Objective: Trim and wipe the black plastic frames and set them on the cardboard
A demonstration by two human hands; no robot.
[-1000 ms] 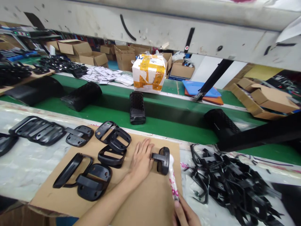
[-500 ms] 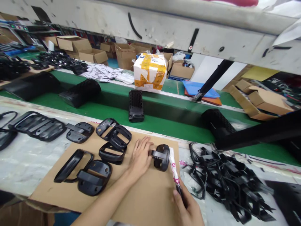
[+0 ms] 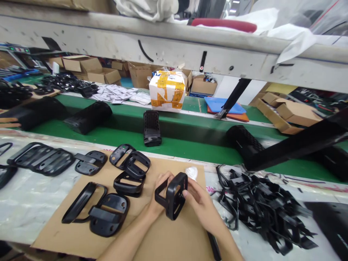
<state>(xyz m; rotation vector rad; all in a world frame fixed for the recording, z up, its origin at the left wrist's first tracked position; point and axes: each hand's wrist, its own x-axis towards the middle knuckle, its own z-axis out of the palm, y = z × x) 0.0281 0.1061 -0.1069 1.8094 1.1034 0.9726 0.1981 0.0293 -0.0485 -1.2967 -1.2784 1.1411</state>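
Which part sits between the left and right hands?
A black slotted bracket with a raised loop, tilted on edge; the right hand has its thumb on it. Shows in the head view.

Smooth, faintly glossy plastic-looking held bracket (image 3: 171, 201), matt cardboard sheet (image 3: 174, 241), wrinkled, shiny film-like bench cover (image 3: 35, 203), smooth green surface (image 3: 187, 146)

Left hand (image 3: 155, 207) partly hidden behind the black bracket (image 3: 176, 195), the middle of the white-tipped tool (image 3: 191, 173) behind the right hand (image 3: 200, 202)
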